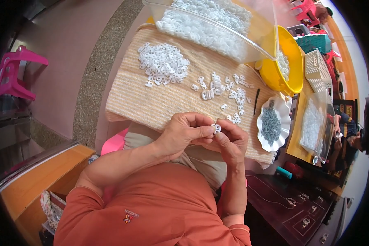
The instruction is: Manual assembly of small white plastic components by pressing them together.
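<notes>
Close to the table's near edge, my left hand [188, 130] and my right hand [232, 139] meet around one small white plastic part [217, 128] with round holes. Thumbs and fingers of both hands pinch it from either side. Just beyond my hands lie loose white plastic pieces [217, 85], scattered over the striped cloth [131, 96]. A larger pile of similar white pieces [162, 63] sits to the far left. At the right, a white scalloped dish [263, 141] holds many small grey parts [270, 125].
A clear bin [217, 24] full of white pieces stands at the back. Beside it is a yellow basin [297, 76]. A thin black stick [256, 101] lies near the dish. Further right are another clear tray [322, 143] and a person [346, 127]. A pink stool [22, 67] stands left.
</notes>
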The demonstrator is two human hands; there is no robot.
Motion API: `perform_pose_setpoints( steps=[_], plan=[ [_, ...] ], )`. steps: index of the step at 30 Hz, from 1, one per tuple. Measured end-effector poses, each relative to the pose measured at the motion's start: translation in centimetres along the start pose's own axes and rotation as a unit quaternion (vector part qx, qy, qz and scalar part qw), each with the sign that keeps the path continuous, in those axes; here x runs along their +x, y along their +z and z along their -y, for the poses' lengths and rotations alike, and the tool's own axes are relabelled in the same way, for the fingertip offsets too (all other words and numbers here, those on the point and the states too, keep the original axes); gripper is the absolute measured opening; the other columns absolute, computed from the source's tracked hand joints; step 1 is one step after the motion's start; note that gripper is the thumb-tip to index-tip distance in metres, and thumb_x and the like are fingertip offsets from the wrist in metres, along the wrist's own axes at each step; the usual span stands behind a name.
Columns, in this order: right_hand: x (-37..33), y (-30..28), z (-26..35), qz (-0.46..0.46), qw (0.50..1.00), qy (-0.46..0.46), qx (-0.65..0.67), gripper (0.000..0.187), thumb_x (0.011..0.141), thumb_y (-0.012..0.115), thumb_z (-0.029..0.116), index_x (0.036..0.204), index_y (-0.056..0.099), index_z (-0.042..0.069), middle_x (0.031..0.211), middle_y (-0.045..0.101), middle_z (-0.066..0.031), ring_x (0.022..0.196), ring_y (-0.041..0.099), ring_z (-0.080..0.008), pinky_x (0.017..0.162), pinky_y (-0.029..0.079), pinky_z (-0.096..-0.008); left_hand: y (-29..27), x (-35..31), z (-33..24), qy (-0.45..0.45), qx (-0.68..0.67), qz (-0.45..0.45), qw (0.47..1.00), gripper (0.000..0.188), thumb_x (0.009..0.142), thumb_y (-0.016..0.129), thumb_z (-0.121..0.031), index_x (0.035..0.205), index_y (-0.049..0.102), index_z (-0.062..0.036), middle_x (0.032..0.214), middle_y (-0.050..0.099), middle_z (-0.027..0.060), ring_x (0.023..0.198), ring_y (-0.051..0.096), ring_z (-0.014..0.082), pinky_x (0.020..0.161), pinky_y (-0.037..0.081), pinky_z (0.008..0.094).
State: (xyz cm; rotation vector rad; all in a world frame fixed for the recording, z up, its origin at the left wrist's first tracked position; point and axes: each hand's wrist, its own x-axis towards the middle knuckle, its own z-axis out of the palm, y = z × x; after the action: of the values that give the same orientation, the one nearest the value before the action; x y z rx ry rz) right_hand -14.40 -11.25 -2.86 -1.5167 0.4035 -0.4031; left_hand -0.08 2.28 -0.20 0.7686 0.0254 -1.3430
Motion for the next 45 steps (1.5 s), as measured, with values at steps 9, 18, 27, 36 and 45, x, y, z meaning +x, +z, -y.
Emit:
perform_pose_setpoints(
  steps=[9, 18, 27, 36, 45],
  plan=[
    [-0.3, 0.3, 0.3, -0.022, 0.999, 0.019, -0.023, 0.035, 0.083, 0.067, 0.000, 0.116, 0.059, -0.005, 0.104, 0.064, -0.0105, 0.090, 0.062, -0.0147, 0.079, 0.049, -0.0248, -0.1, 0.0, 0.0, -0.022, -0.023, 0.012, 0.999, 0.014, 0.083, 0.067, -0.002, 0.097, 0.064, -0.0020, 0.084, 0.066, 0.0061, 0.072, 0.065, 0.0142, 0.067, 0.057, 0.0264],
    [-0.3, 0.4, 0.7, -0.011, 1.000, 0.004, -0.017, 0.033, 0.084, 0.066, 0.002, 0.115, 0.059, -0.005, 0.104, 0.063, -0.0102, 0.090, 0.061, -0.0153, 0.080, 0.049, -0.0254, -0.4, 0.1, 0.2, -0.040, -0.037, 0.041, 0.998, 0.014, 0.084, 0.067, -0.006, 0.098, 0.064, -0.0054, 0.084, 0.066, 0.0048, 0.076, 0.064, 0.0116, 0.068, 0.056, 0.0253],
    [-0.1, 1.2, 1.4, -0.031, 0.999, 0.007, 0.007, 0.031, 0.075, 0.066, -0.005, 0.105, 0.064, 0.004, 0.096, 0.065, -0.0081, 0.084, 0.060, -0.0147, 0.074, 0.048, -0.0253, -0.5, 0.2, 0.5, -0.058, -0.070, 0.077, 0.993, 0.013, 0.085, 0.066, -0.006, 0.097, 0.062, -0.0081, 0.084, 0.064, 0.0033, 0.076, 0.063, 0.0128, 0.070, 0.056, 0.0277],
    [0.3, 1.9, 2.3, -0.037, 0.997, -0.035, -0.056, 0.029, 0.073, 0.068, -0.001, 0.101, 0.064, 0.005, 0.090, 0.061, -0.0043, 0.080, 0.058, -0.0123, 0.070, 0.047, -0.0233, 0.1, -0.3, -0.3, -0.077, -0.069, 0.086, 0.991, 0.010, 0.085, 0.067, -0.008, 0.094, 0.062, -0.0087, 0.083, 0.063, 0.0018, 0.078, 0.062, 0.0114, 0.072, 0.055, 0.0272],
    [0.3, 2.8, 2.5, -0.045, 0.998, -0.034, 0.007, 0.024, 0.072, 0.068, 0.001, 0.095, 0.064, 0.006, 0.096, 0.060, -0.0029, 0.081, 0.057, -0.0109, 0.071, 0.047, -0.0232, -0.1, -0.4, -0.2, -0.078, -0.068, 0.112, 0.988, 0.009, 0.086, 0.066, -0.009, 0.091, 0.059, -0.0082, 0.087, 0.063, 0.0018, 0.079, 0.062, 0.0111, 0.071, 0.054, 0.0250]
  ],
)
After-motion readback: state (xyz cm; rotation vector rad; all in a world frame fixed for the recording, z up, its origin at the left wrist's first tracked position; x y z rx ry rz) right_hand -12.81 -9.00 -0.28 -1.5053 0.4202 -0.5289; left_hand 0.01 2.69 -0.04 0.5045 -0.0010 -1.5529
